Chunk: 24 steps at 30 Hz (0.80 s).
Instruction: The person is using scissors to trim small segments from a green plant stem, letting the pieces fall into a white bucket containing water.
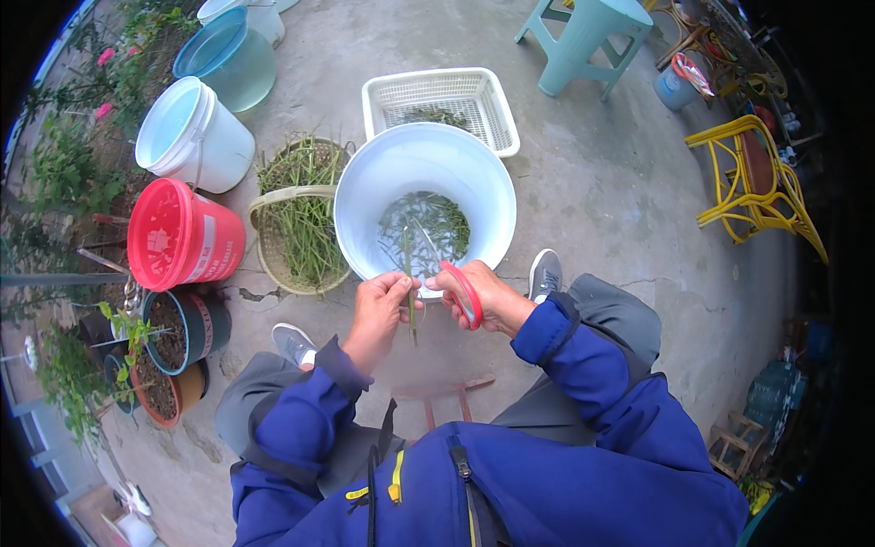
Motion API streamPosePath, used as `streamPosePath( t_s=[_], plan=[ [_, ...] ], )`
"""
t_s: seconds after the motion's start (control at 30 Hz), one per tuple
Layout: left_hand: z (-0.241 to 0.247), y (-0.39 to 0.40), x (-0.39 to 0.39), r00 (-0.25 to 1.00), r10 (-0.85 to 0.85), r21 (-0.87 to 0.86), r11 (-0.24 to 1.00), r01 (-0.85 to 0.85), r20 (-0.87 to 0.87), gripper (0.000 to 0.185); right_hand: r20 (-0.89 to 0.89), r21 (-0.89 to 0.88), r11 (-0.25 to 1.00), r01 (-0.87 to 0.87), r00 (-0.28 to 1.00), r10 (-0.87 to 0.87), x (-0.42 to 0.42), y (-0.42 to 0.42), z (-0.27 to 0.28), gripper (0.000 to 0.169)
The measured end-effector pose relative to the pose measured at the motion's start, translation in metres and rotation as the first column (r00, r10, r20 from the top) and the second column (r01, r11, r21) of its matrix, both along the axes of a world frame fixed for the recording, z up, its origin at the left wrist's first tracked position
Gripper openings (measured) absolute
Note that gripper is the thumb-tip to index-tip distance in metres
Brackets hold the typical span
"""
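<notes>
My left hand (384, 304) pinches a thin green plant stem (408, 263) that stands nearly upright over the near rim of a large white tub (485, 178). My right hand (482, 297) holds scissors with red handles (470, 290); their blades reach over the tub, just right of the stem. Cut green pieces (441, 222) lie at the bottom of the tub. Touching its left side is a woven basket (270, 263) with a handle, heaped with long green stems (307, 236). A white plastic sieve basket (509, 130) behind the tub holds some green pieces.
A red bucket (222, 236), a white bucket (222, 147) and a translucent blue tub (256, 75) line the left side by plants. Flower pots (198, 331) stand nearer. A teal plastic stool (588, 34) is at the back right, a yellow-framed chair (742, 212) at the far right.
</notes>
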<state>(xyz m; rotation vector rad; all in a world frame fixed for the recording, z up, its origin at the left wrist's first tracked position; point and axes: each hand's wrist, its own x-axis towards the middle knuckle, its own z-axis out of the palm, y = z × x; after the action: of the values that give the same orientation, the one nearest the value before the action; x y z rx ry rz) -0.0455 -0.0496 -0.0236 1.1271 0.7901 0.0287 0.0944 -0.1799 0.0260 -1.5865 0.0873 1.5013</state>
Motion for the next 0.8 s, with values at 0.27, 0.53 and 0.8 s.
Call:
streamPosePath(
  t_s=[0.27, 0.53, 0.8],
  plan=[
    [0.006, 0.004, 0.002, 0.998, 0.053, -0.023, 0.998, -0.052, 0.03, 0.023, -0.049, 0.084, 0.996, 0.015, 0.999, -0.011, -0.006, -0.005, -0.002, 0.039],
    [0.004, 0.002, 0.003, 0.998, -0.012, 0.082, 0.997, 0.007, 0.069, 0.023, -0.11, 0.07, 0.997, 0.031, 0.994, -0.023, -0.009, -0.006, 0.005, 0.039],
    [0.005, -0.002, 0.002, 0.993, -0.109, 0.201, 0.975, 0.099, 0.039, 0.022, -0.107, 0.079, 0.997, 0.014, 0.994, -0.006, -0.005, -0.005, 0.01, 0.042]
  ],
)
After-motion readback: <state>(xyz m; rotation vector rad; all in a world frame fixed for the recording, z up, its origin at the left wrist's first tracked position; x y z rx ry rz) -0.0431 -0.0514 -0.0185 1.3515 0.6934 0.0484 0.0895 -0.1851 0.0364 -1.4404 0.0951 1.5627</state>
